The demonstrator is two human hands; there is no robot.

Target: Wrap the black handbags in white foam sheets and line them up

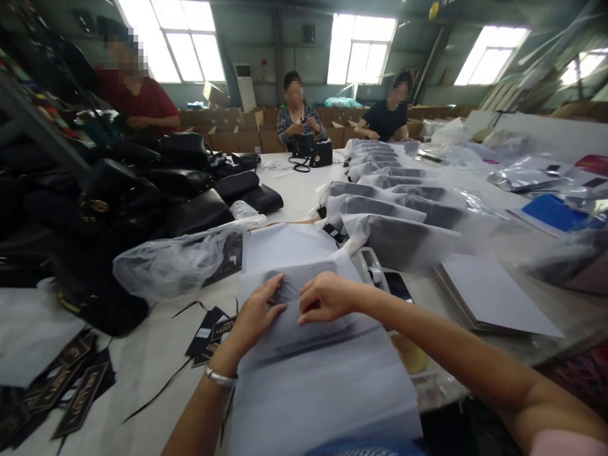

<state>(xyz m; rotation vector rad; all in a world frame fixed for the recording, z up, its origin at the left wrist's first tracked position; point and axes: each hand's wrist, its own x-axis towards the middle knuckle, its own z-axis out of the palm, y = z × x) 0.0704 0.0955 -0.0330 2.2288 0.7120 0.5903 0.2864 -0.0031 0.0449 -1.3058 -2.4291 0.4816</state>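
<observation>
My left hand (256, 313) lies with fingers stretched flat on a dark bag wrapped in white tissue paper (304, 316) on the table in front of me. My right hand (325, 296) sits just right of it, fingers curled down and pressing the same wrapped bag. A silver bracelet (221, 377) is on my left wrist. More white tissue sheets (327, 392) spread under the bag toward me.
A heap of black handbags (118, 209) fills the left. A crumpled clear plastic bag (175, 259) lies beside it. Black hang tags (71, 392) scatter at lower left. Rows of bagged items (394, 209) and a white card stack (494, 294) lie right. Three people sit across the table.
</observation>
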